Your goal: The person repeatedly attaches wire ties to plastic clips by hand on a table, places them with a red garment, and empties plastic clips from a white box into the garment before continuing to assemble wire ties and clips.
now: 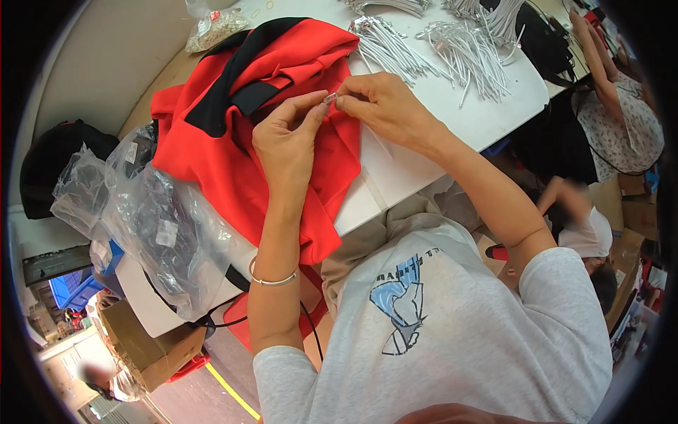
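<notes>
Between the fingertips of both hands is a small whitish piece (330, 98), too small to name for certain. My left hand (288, 134) pinches it from the left, thumb and forefinger together, with a silver bangle on the wrist. From the right, my right hand (374, 104) pinches its other end, fingers curled. Beneath them, a red cloth item (212, 159) with black parts lies bunched on the white table (508, 116) and hangs over its near edge. A black strip (256, 96) shows on the red cloth just left of my left hand.
Bundles of white cords (470, 60) lie at the table's back. Clear plastic bags (166, 226) drape over the left side, near a black object (60, 166). A small bag (215, 28) sits at the back left. Other people (621, 120) are at the right.
</notes>
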{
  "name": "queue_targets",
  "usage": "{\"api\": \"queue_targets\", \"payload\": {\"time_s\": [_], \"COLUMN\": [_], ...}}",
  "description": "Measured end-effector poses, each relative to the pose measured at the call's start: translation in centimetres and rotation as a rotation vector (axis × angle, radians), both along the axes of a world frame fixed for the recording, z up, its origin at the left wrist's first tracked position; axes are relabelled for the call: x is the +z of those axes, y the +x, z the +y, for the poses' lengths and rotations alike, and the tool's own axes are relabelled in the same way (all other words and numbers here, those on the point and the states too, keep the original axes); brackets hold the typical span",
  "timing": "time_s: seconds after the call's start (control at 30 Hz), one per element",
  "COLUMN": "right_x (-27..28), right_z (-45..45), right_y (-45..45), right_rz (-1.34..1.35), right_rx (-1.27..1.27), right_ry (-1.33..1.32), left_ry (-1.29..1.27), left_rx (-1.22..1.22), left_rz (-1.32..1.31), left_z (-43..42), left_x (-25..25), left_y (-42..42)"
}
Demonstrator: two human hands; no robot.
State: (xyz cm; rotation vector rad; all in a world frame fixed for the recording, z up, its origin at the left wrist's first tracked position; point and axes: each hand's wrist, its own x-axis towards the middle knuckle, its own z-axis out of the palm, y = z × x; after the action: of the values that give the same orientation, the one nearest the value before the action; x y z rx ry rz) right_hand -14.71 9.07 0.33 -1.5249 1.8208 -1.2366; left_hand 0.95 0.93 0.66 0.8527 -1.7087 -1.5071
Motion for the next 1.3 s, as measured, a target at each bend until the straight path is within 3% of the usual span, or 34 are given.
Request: {"api": "queue_targets", "payload": {"time_s": [0.17, 0.37, 0.53, 0.67, 0.83, 1.0, 1.1, 1.17, 1.3], "right_x": [-1.8, -2.9, -2.1, -0.8, -2.9, -2.3, -0.2, 1.3, 2.0], "right_z": [-0.7, -1.4, -1.6, -1.5, -3.5, -3.9, -5.1, -5.9, -6.4], "right_y": [0.9, 2.7, 3.0, 3.9, 4.0, 2.5, 1.2, 1.1, 1.6], "right_rz": [0.331, 0.328, 0.317, -0.099, 0.169, 0.366, 0.364, 0.298, 0.395], "right_rx": [-0.125, -0.208, -0.201, -0.28, -0.342, -0.142, -0.055, -0.006, -0.044], "right_ry": [-0.319, -0.28, -0.397, -0.326, -0.539, -0.447, -0.389, -0.302, -0.26], "left_ry": [0.085, 0.163, 0.406, 0.441, 0.441, 0.345, 0.48, 0.696, 0.811], "left_rx": [0.016, -0.014, 0.082, 0.082, 0.105, 0.155, 0.094, 0.062, 0.072], "left_rz": [0.079, 0.126, 0.186, 0.248, 0.306, 0.216, 0.339, 0.571, 0.708], "left_z": [-0.1, -0.9, -1.8, -2.4, -2.3, -2.4, -4.2, -4.6, -5.9], "left_x": [-0.2, -0.8, -1.1, -1.7, -1.9, -1.9, -3.1, -2.0, -3.3], "left_y": [0.0, 0.3, 0.4, 0.7, 0.7, 1.1, 1.3, 0.8, 0.6]}}
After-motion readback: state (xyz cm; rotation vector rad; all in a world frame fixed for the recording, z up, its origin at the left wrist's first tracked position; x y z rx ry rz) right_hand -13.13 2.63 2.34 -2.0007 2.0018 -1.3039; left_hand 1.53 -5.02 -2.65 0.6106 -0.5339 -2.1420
